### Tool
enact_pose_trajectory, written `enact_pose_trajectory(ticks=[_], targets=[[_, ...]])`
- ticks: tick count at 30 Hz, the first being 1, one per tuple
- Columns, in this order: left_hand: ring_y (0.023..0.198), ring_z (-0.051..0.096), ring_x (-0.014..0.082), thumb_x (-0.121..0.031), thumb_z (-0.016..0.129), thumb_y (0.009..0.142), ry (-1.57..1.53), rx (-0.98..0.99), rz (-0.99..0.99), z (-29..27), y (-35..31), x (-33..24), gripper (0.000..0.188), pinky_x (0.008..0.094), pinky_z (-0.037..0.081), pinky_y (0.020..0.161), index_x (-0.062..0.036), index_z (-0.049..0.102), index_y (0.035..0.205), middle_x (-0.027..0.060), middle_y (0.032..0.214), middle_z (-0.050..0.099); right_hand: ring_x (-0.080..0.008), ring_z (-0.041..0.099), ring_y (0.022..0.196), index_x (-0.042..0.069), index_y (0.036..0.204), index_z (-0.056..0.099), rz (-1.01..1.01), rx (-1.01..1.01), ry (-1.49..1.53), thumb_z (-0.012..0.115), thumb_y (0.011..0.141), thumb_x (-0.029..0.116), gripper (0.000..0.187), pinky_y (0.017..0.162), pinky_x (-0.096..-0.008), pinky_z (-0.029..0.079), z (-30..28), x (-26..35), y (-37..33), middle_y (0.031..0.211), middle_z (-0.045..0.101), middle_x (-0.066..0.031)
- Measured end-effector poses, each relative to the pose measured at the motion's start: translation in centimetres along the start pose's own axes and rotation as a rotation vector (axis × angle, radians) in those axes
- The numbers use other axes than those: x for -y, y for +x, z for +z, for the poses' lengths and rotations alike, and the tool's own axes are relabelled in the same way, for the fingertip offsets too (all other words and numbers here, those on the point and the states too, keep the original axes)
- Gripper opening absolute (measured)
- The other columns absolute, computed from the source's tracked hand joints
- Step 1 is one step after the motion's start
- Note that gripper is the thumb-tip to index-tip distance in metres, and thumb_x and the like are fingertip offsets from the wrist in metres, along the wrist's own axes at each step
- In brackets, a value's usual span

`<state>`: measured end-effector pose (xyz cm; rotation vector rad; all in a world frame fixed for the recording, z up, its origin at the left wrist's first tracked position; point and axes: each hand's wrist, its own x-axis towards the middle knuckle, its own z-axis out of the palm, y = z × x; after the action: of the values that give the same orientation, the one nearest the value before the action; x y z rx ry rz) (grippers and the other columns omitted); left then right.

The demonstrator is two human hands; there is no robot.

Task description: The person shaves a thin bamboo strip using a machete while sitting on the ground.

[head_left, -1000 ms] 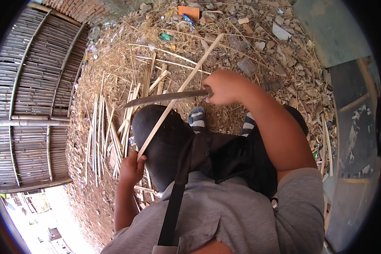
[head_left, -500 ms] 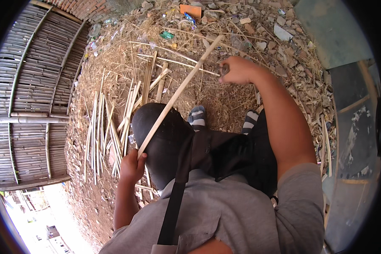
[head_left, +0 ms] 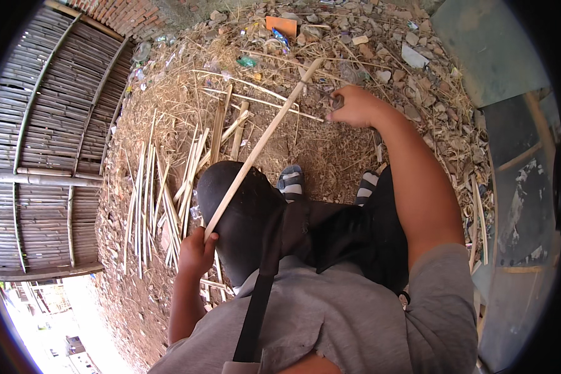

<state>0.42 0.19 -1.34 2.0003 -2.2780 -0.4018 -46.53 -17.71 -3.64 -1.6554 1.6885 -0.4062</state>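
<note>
My left hand (head_left: 196,252) is closed around the lower end of a long, pale split bamboo strip (head_left: 263,143). The strip slants up and away to the right, passing over my dark-clothed left knee (head_left: 230,177). Beyond my feet, my right hand (head_left: 355,106) is closed, its fingers curled around a small dark object that I cannot make out. This hand is to the right of the strip's far part and apart from it. Thin bamboo pieces (head_left: 262,101) lie on the ground just left of my right hand.
Several cut strips (head_left: 146,206) lie piled on the ground at left. A woven bamboo wall (head_left: 50,112) stands at far left. Rubble (head_left: 411,81) and dry straw cover the ground ahead. Grey panels (head_left: 492,56) stand at right. My sandalled feet (head_left: 291,182) are below the strip.
The strip's far end has dropped slightly and shifted a little left. My right hand has stayed in nearly the same place. My left hand keeps its hold on the strip.
</note>
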Motion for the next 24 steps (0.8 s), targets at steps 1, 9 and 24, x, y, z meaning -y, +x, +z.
enact_pose_trajectory(ticks=[1, 9, 24], targets=[[0.066, 0.059, 0.0498, -0.036, 0.062, 0.098, 0.005, 0.002, 0.0, -0.1, -0.1, -0.1, 0.04, 0.0538, 0.044, 0.058, -0.0024, 0.049, 0.081, 0.0246, 0.067, 0.059, -0.0298, 0.069, 0.095, 0.003, 0.119, 0.068, -0.053, 0.07, -0.017, 0.077, 0.077, 0.032, 0.053, 0.086, -0.0411, 0.054, 0.3, 1.3, -0.4, 0.102, 0.071, -0.016], [0.066, 0.06, 0.0486, -0.037, 0.064, 0.096, 0.009, -0.024, 0.034, 0.8, 0.2, 0.8, 0.04, 0.054, 0.045, 0.058, -0.0027, 0.049, 0.081, 0.0238, 0.066, 0.059, -0.0279, 0.069, 0.089, 0.003, 0.117, 0.069, -0.068, -0.129, -0.063, 0.079, 0.08, 0.035, 0.05, 0.08, -0.0428, 0.052, 1.2, -1.7, 0.8, 0.093, 0.071, -0.015], [0.063, 0.056, 0.0492, -0.042, 0.056, 0.101, -0.053, -0.04, 0.026, 0.6, 0.1, 0.6, 0.046, 0.0527, 0.042, 0.055, -0.0023, 0.047, 0.078, 0.0243, 0.063, 0.054, -0.0262, 0.068, 0.082, 0.003, 0.119, 0.07, 0.032, -0.119, 0.072, 0.078, 0.081, 0.035, 0.05, 0.078, -0.0408, 0.052, -1.0, -0.3, -0.7, 0.092, 0.07, -0.0132]])
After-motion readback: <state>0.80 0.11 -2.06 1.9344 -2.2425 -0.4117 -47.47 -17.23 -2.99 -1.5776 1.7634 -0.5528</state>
